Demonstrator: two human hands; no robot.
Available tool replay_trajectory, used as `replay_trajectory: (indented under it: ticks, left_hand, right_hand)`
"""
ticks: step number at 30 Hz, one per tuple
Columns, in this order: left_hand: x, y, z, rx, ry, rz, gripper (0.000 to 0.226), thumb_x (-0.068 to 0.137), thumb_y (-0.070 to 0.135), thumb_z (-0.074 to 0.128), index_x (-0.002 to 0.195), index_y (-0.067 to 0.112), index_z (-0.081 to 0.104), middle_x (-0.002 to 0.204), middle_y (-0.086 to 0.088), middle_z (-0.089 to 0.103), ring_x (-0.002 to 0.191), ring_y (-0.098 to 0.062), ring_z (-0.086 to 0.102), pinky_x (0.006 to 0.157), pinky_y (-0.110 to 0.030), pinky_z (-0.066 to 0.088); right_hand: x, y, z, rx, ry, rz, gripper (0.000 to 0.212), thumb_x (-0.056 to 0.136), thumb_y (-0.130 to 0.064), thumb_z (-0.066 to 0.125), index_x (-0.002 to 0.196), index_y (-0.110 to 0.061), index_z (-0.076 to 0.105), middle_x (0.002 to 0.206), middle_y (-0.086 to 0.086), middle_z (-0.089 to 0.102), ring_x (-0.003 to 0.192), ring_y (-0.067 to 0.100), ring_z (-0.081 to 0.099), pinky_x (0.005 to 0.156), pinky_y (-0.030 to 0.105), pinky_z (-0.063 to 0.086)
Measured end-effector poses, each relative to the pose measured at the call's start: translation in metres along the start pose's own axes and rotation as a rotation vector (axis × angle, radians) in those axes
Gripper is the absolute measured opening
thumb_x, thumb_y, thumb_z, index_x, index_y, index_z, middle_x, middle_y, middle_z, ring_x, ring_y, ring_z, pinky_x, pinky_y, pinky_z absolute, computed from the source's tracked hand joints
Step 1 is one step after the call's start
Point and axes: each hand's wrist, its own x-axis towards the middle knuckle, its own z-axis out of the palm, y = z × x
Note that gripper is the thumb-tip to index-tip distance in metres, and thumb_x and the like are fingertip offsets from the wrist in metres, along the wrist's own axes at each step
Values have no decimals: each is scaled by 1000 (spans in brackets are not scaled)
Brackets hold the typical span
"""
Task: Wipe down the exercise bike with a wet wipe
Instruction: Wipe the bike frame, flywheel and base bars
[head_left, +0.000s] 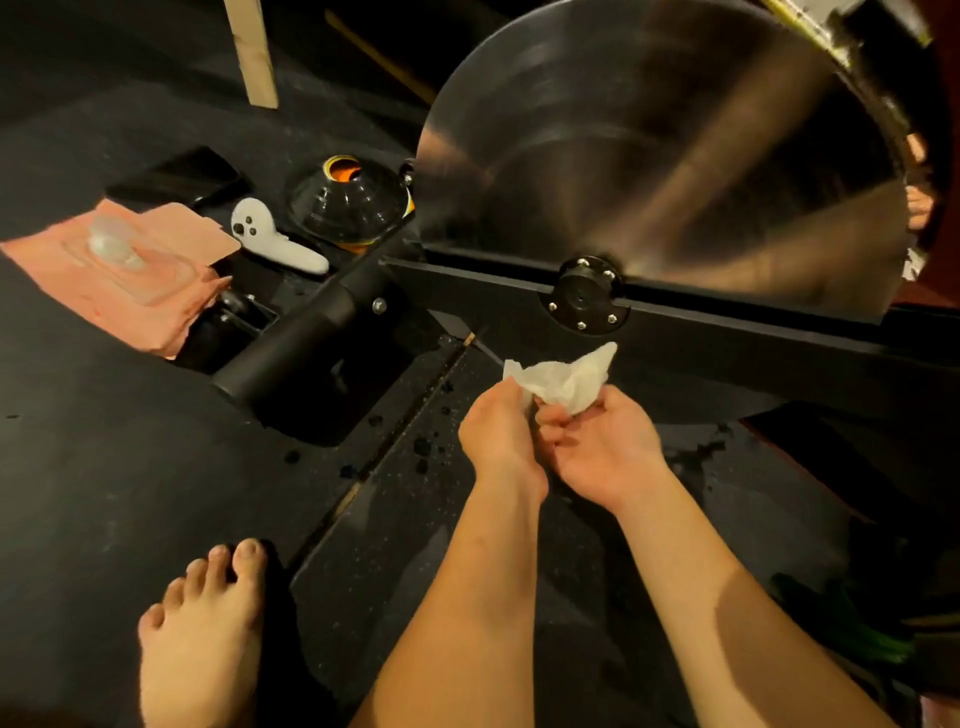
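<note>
The exercise bike's big steel flywheel (660, 156) fills the upper right, with a black frame bar (727, 332) and round hub (584, 301) across its lower edge. A black foot tube (306, 332) runs down to the left. Just below the bar, a crumpled white wet wipe (563, 379) is held between both hands. My left hand (496, 431) pinches its left end. My right hand (602, 447) grips its lower right part with curled fingers. The wipe is close to the frame bar but apart from it.
A pink wet-wipe pack (124, 275) lies on the dark floor at left, beside a white controller (275, 241), a black dome-shaped object (348, 202) and a black phone (176, 176). A wooden post (252, 52) stands behind. My bare foot (202, 639) is at lower left.
</note>
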Motion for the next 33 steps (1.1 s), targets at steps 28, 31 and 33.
replay_trajectory:
  ticks: [28, 31, 33]
  left_hand:
    - [-44, 265, -87, -1845, -694, 92, 53, 81, -20, 31, 111, 8, 67, 89, -9, 64, 94, -25, 68, 84, -42, 56]
    - [-44, 261, -83, -1671, -769, 139, 34, 97, 13, 47, 129, 10, 59, 122, -17, 64, 111, -31, 64, 92, -45, 53]
    - [-48, 265, -86, -1384, -851, 343, 48, 99, 42, 47, 131, 8, 59, 128, -18, 64, 117, -32, 62, 97, -46, 51]
  right_hand:
    - [-66, -51, 57, -334, -18, -726, 20, 89, -3, 64, 104, -13, 59, 109, 11, 68, 103, 26, 68, 87, 41, 57]
    - [-76, -55, 55, -452, -99, -738, 25, 88, 7, 58, 95, -17, 58, 99, 5, 68, 97, 23, 66, 71, 33, 56]
    - [-80, -55, 56, -555, -123, -724, 29, 88, 11, 54, 95, -16, 60, 96, 3, 70, 94, 21, 68, 69, 31, 56]
